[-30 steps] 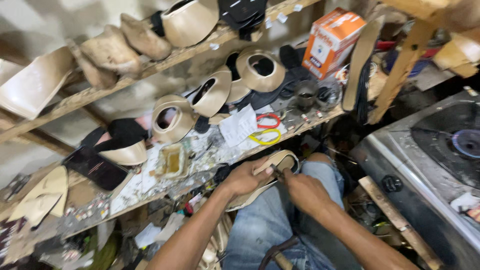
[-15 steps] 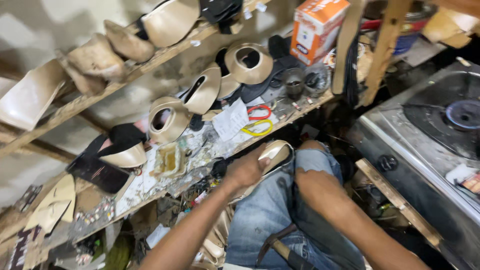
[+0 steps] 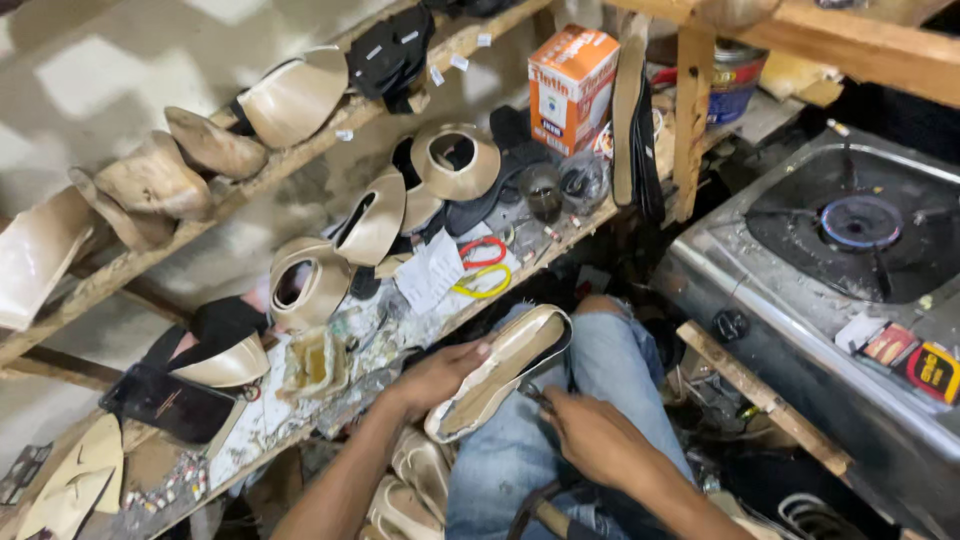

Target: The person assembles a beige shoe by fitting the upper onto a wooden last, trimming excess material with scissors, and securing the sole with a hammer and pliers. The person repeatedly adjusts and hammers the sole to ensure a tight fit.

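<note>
- Head view: your left hand (image 3: 432, 378) grips a beige shoe sole (image 3: 500, 370), thumb lying across its upper face, holding it tilted over your lap above the blue jeans (image 3: 610, 370).
- Your right hand (image 3: 590, 435) is closed narrowly around a small dark tool (image 3: 535, 396), whose tip meets the lower edge of the sole; what kind of tool it is cannot be made out.
- Just beyond the sole runs the wooden workbench (image 3: 250, 440), cluttered with scraps; a white paper slip (image 3: 430, 270) lies on it, with a red loop (image 3: 485, 250) and a yellow loop (image 3: 482, 283) just beside it.
- An orange and white carton (image 3: 570, 85) stands upright at the far end of the bench, printed on its front, next to a tall sole (image 3: 628, 100) leaning upright.
- Behind the carton sits a round tin (image 3: 735, 75) with a blue and red band.
- Beige shoe uppers (image 3: 305, 280) stand along the bench, and more rest on the slanted wooden shelf (image 3: 150, 250) above.
- To your right is a steel gas stove (image 3: 800, 300); small red and yellow packets (image 3: 915, 362) lie on its near corner.
- More beige soles (image 3: 420, 470) are stacked under your left forearm.
</note>
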Motion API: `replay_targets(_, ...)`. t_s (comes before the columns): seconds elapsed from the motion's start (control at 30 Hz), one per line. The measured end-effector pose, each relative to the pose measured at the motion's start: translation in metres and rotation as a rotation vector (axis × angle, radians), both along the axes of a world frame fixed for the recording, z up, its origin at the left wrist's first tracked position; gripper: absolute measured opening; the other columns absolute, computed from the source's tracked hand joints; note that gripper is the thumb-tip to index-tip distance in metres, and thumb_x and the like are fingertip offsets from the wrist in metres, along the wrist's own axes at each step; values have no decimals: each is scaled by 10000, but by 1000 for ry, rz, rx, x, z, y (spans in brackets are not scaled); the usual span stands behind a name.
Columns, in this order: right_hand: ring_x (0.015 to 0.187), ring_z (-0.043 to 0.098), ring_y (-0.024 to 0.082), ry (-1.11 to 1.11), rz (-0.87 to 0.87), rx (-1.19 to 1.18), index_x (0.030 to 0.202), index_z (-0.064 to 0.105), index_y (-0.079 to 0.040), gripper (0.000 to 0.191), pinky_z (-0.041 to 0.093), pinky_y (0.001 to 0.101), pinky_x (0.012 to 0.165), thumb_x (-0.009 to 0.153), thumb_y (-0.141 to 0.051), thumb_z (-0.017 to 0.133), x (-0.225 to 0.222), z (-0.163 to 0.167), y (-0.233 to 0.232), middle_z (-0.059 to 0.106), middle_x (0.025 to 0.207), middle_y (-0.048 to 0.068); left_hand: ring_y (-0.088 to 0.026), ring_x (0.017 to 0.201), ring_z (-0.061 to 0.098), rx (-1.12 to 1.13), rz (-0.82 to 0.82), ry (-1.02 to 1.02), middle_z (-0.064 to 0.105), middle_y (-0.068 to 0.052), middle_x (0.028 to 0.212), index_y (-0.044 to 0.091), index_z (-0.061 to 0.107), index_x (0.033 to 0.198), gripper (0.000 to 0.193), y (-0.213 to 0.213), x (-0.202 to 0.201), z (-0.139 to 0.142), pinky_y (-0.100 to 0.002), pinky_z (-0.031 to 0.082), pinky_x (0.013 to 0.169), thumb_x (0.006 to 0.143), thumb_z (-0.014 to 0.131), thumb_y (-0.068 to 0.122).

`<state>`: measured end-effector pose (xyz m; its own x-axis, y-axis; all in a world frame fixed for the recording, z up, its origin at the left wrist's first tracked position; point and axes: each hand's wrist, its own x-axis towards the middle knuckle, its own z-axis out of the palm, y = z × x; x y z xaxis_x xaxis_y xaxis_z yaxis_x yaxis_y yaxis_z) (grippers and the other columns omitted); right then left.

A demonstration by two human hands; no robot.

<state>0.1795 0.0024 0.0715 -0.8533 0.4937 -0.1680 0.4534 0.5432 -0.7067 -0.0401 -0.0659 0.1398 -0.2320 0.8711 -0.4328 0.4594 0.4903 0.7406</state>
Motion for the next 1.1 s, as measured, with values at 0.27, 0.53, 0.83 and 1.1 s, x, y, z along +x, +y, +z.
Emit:
replay_targets(0.27,931,689,447,-134,62,334,1104,565,26,293,565,526,766,820,-42,585,-35,15,-13,677,1035,269,-265,1459,481,473,145,196,534,-161,1539,84,538,1462,530,-39,25,-58,-328,346,1174,1070,415,419)
replay_targets(0.53,772,722,408,-63,-18,414,1062,549,0,181,573,508,669,898,-65,509,-52,6,-30,709,868,222,-268,1244,655,148,149,-9,702,-150,1341,173,515,1486,575,-25,-6,-46,-327,462,1056,982,533,448)
replay_targets(0.83,806,716,414,-121,-1,460,1026,594,-40,195,560,533,664,839,-91,583,-11,0,-5,718,899,200,-438,1197,602,343,98,379,609,-248,1358,137,469,1498,515,-23,9,-50,-474,489,1003,1020,464,329)
replay_targets(1.1,912,687,449,-257,-214,36,1108,642,-137,292,503,567,792,997,-376,516,35,-3,-17,733,925,214,-428,1149,657,-78,-97,722,706,-264,1218,68,555,1356,504,33,21,-4,-541,482,1010,1055,414,447)
